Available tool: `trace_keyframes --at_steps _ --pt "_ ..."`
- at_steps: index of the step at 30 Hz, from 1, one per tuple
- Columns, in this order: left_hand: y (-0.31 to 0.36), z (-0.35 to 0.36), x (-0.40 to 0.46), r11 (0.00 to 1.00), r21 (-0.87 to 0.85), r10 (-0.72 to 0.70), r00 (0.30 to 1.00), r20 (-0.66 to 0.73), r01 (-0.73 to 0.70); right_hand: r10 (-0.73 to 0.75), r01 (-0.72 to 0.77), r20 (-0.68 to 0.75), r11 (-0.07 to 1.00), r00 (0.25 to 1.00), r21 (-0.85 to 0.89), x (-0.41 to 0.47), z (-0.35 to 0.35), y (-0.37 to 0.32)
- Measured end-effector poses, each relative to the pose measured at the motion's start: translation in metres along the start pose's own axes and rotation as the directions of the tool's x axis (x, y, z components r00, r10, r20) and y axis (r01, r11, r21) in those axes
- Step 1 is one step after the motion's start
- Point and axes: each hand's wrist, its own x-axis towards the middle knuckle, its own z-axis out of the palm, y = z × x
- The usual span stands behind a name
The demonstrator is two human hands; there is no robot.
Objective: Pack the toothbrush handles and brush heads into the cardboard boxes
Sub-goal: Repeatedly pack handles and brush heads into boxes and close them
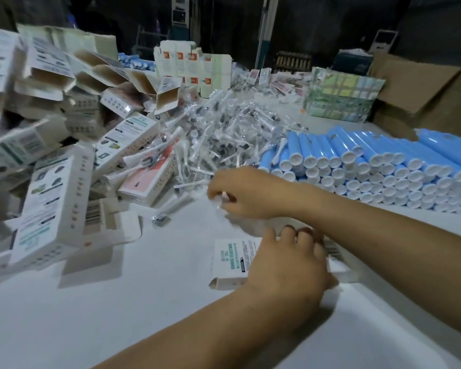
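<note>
A small white cardboard box (230,258) with teal print lies flat on the white table (144,315). My left hand (286,265) rests over its right part, fingers curled round it. Just above, my right hand (246,194) pinches a blurred, clear-wrapped brush head (225,209) near the box's upper end. A big pile of wrapped brush heads (224,134) lies behind my right hand. Blue toothbrush handles (383,166) with white end caps are stacked in rows on the right. One loose wrapped brush head (168,209) lies on the table to the left.
A heap of open and filled white boxes (59,198) covers the left side. Flat box blanks (189,65) stand at the back. Bundled printed cartons (341,97) and large brown cartons (423,89) sit at the far right.
</note>
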Motion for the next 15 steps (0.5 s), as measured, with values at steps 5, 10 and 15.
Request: trace_keyframes --at_steps 5,10,15 --pt "-0.004 0.001 0.0 1.0 0.009 -0.028 0.996 -0.089 0.029 0.468 -0.004 -0.537 0.756 0.702 0.654 -0.08 -0.035 0.012" --pt "-0.01 -0.001 0.006 0.993 0.005 -0.117 0.989 -0.086 0.118 0.86 0.138 -0.475 0.456 0.189 0.879 -0.182 -0.019 0.025" --pt "-0.01 -0.003 0.011 0.985 0.052 -0.161 0.983 -0.09 0.166 0.977 0.139 -0.207 0.199 0.046 0.97 -0.21 0.026 0.024"
